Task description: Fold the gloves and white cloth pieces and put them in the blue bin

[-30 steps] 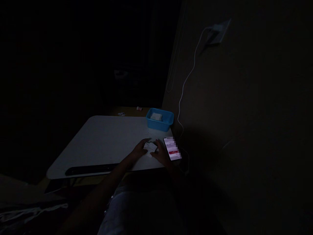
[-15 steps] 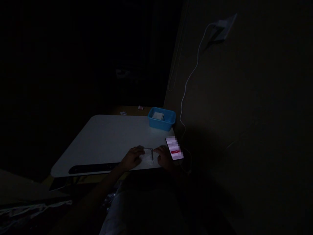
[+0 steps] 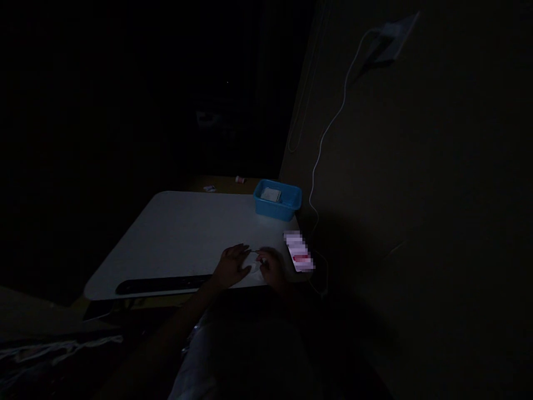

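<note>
The room is very dark. My left hand (image 3: 231, 265) rests near the front edge of a white table (image 3: 183, 239), fingers laid over a small white, paper-like piece (image 3: 252, 264). My right hand (image 3: 272, 265) is just right of it, fingers pinched on the same piece. What the piece is stays too dim to name. A lit phone (image 3: 298, 251) lies right beside my right hand at the table's right edge.
A blue plastic tub (image 3: 277, 201) holding a pale flat item stands at the table's far right corner. A white cable (image 3: 328, 128) runs down the wall from a charger (image 3: 391, 41). A dark strip (image 3: 162, 284) lies along the front edge. Small items (image 3: 239, 179) sit behind the table.
My hands drew closer together over the white piece, which was spread wider half a second ago. The view shifted slightly; the tub and phone stayed put.
</note>
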A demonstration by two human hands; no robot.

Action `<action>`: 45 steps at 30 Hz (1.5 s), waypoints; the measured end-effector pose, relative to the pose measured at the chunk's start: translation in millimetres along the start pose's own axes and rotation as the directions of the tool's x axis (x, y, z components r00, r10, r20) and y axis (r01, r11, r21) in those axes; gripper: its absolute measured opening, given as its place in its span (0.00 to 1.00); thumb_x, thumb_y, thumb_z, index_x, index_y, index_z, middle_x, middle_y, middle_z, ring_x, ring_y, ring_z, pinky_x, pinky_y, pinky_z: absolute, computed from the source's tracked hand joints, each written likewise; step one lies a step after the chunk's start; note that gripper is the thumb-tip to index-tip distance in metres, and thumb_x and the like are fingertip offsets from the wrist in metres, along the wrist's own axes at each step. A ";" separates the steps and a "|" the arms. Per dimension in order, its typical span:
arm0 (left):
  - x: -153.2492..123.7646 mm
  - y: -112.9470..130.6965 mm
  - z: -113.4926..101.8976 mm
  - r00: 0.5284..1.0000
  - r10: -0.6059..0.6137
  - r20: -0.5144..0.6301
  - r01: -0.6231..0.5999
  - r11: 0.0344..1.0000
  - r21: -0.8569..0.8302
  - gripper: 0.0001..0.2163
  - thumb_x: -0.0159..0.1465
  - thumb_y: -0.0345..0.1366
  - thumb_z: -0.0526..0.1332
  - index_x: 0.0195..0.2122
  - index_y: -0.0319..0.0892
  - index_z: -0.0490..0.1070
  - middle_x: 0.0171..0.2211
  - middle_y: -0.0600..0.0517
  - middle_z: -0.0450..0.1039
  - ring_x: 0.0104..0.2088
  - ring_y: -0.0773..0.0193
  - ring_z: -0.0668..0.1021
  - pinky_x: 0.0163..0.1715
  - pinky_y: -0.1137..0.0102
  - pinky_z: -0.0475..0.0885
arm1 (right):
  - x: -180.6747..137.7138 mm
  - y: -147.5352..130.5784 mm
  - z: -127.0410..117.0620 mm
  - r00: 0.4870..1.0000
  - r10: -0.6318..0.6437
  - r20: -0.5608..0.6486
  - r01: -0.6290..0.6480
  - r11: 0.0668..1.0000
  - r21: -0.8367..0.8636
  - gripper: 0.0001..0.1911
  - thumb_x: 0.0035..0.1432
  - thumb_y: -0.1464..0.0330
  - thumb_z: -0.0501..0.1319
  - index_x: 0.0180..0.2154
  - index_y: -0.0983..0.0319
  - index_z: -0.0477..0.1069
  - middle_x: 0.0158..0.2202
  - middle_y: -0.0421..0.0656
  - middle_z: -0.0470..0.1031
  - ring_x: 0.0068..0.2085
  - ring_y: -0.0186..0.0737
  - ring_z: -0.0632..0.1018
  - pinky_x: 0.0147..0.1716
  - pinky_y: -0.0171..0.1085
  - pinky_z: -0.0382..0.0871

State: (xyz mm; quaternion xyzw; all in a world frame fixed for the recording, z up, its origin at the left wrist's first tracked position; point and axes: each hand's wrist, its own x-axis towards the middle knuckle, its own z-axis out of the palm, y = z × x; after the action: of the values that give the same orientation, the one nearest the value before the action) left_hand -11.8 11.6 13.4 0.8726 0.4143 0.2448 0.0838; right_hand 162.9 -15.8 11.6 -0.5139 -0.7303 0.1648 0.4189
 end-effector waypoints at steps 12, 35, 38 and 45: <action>2.3 10.0 3.2 0.998 -0.023 0.059 0.013 0.987 0.160 0.21 0.64 0.36 0.43 0.59 0.40 0.52 0.59 0.44 0.52 0.59 0.58 0.56 0.55 0.55 0.48 | 1.9 -8.9 2.3 0.998 -0.036 0.051 0.051 0.943 -0.329 0.22 0.57 0.70 0.47 0.54 0.66 0.60 0.55 0.50 0.62 0.58 0.42 0.59 0.55 0.46 0.53; -0.4 9.2 7.7 0.999 -0.042 -0.001 0.042 0.985 0.166 0.22 0.59 0.30 0.47 0.55 0.37 0.58 0.55 0.42 0.60 0.55 0.57 0.63 0.53 0.58 0.57 | -4.7 -21.1 8.9 0.977 -0.067 0.203 0.162 0.848 -0.504 0.25 0.61 0.62 0.46 0.58 0.65 0.52 0.59 0.50 0.55 0.61 0.43 0.54 0.57 0.49 0.44; -1.1 7.7 8.6 0.998 -0.054 0.031 0.047 0.982 0.183 0.23 0.57 0.28 0.48 0.55 0.37 0.58 0.55 0.42 0.60 0.56 0.57 0.62 0.54 0.58 0.56 | -5.1 -21.1 10.0 0.975 -0.054 0.215 0.159 0.846 -0.508 0.26 0.61 0.61 0.44 0.57 0.65 0.53 0.59 0.50 0.54 0.60 0.43 0.54 0.57 0.51 0.42; -6.6 8.3 5.4 0.992 -0.044 0.119 0.014 0.970 0.244 0.25 0.57 0.30 0.47 0.58 0.35 0.53 0.59 0.41 0.54 0.59 0.57 0.57 0.56 0.56 0.49 | -5.4 -20.3 12.0 0.975 -0.048 0.217 0.153 0.855 -0.496 0.27 0.61 0.59 0.43 0.58 0.65 0.52 0.59 0.51 0.54 0.60 0.43 0.54 0.57 0.52 0.41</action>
State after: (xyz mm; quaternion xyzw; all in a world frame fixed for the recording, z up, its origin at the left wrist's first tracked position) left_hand -7.0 1.5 9.2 0.8835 0.4481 0.1367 0.0056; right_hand 141.8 -26.7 15.8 -0.5484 -0.8115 -0.0063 0.2017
